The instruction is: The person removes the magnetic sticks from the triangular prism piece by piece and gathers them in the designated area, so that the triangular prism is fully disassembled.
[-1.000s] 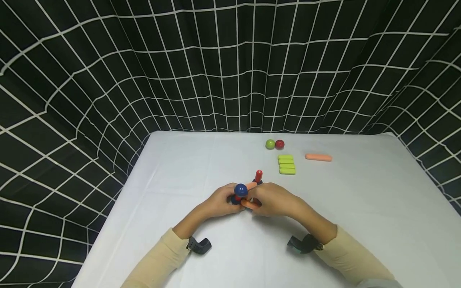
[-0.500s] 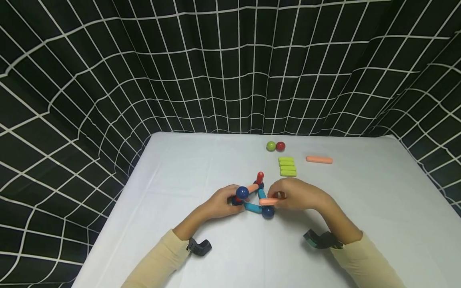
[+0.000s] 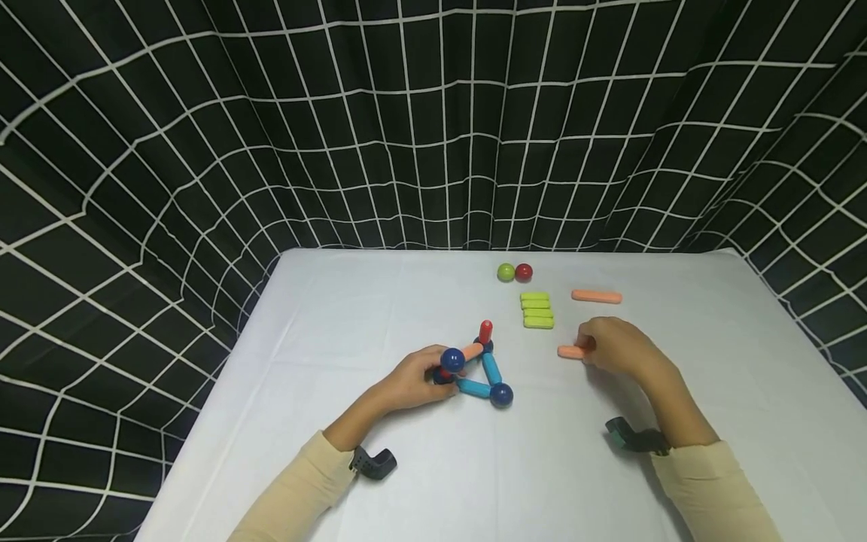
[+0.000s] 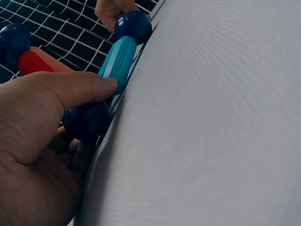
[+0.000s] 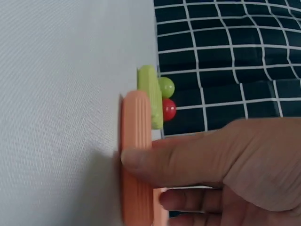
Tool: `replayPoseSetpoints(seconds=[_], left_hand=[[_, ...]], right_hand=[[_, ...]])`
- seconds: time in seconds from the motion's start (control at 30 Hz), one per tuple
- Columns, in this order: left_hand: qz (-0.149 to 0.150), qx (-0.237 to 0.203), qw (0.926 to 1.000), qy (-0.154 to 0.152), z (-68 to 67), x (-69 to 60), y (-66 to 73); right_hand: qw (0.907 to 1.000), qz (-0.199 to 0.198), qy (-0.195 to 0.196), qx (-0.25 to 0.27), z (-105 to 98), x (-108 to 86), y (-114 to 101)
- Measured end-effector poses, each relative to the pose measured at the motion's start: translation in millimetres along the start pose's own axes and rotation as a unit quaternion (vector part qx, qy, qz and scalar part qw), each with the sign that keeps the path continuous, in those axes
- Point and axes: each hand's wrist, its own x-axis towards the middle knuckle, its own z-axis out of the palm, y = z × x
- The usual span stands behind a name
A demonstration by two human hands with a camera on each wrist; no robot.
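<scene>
At far left of the frame, black curtain [image 3: 135,188] with white grid lines, spread behind the white tabletop [image 3: 339,301] and on to the far right. At lower left, beige left sleeve [image 3: 291,489] up from the bottom edge, black left wrist device [image 3: 374,464] at its cuff. Left of centre, left hand [image 3: 409,382] gripping the near-left corner of a ball-and-stick structure [image 3: 474,388], fingers curled behind the lower blue ball [image 4: 87,120], thumb tip on the end of a front teal stick [image 4: 120,59].

Above that corner, upper blue ball [image 3: 452,360] on a short visible length of red stick [image 4: 32,62]. From there toward centre, orange stick [image 3: 472,351] slanting up to the back blue ball [image 3: 484,346], near end hidden behind the upper ball; upright red stick [image 3: 485,331] on the back ball. Just right, side teal stick [image 3: 491,369] down to the front blue ball [image 3: 501,396], also met by the front teal stick.

Above centre, slightly right, green ball [image 3: 506,272] and red ball [image 3: 524,272] side by side; below these, four yellow-green sticks [image 3: 537,311] in a stack of parallel rows.

Farther right, held orange stick [image 3: 570,352] pinched by the right hand [image 3: 618,345], thumb across its length; contact with the tabletop hard to tell. Above the hand, loose orange stick [image 3: 596,296] lying crosswise. At lower right, black right wrist device [image 3: 637,438] and beige right sleeve [image 3: 711,482].
</scene>
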Motion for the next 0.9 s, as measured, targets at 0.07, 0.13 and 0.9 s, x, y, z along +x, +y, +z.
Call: replayPoseSetpoints(seconds=[0.07,0.13,0.9], left_hand=[[-0.002,0.002,1.0000,0.000,-0.2,0.1,0.2],[-0.006,0.003,1.0000,0.000,-0.3,0.5,0.8],[-0.023,-0.002,0.9997,-0.012,1.5,-0.4,-3.2]], right_hand=[[0.9999,0.004,0.010,-0.007,-0.3,3.7,4.3],[0.9997,0.005,0.021,-0.012,-0.4,7.9,9.1],[0.9918,0.061,0.111,-0.013,-9.6,54.1,51.6]])
